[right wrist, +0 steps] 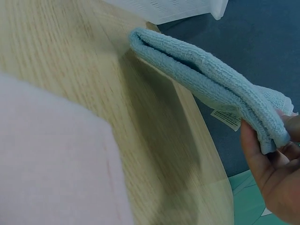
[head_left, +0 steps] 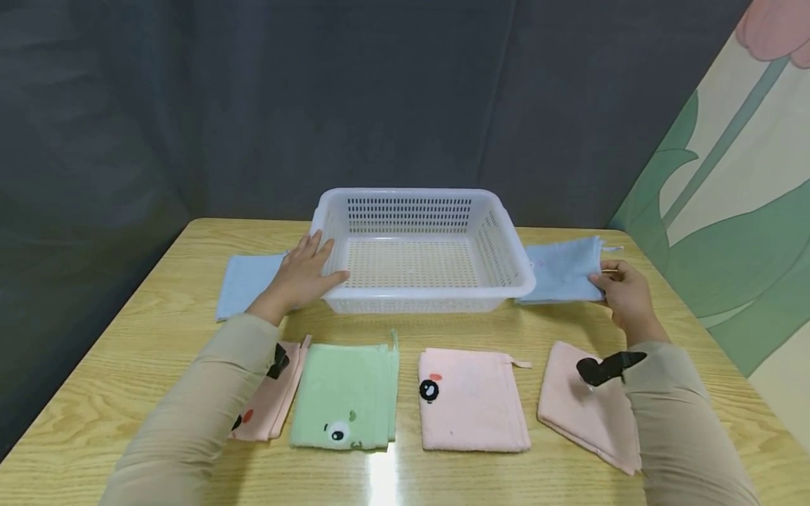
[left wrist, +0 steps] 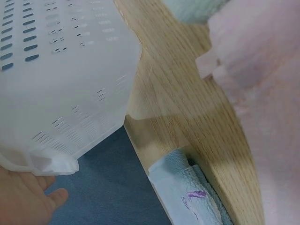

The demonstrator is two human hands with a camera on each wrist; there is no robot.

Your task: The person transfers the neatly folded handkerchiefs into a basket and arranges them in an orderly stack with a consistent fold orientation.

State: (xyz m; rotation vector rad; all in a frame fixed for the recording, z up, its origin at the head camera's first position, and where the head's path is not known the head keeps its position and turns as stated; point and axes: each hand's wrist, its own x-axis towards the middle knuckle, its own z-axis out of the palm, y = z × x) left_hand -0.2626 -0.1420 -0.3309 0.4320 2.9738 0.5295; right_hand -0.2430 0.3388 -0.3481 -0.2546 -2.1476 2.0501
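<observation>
Worktop [head_left: 158,309]: white basket [head_left: 430,292] near back. Pink towels [head_left: 474,407], green towel [head_left: 338,386] in front; sleeve [head_left: 209,393] partly blocks leftmost. Blue towel [head_left: 563,270] right of basket, seemingly lifted, pinched by right hand [head_left: 628,295]. Left hand [head_left: 301,274], fingers spread, on basket rim.

the towels [head_left: 566,273] look rough cloth, the basket [head_left: 427,292] smooth plastic.

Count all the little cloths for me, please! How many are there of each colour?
Blue: 2, the left blue cloth and the right blue cloth
Pink: 3, the left pink cloth, the middle pink cloth and the right pink cloth
Green: 1, the green cloth
Total: 6 cloths
</observation>
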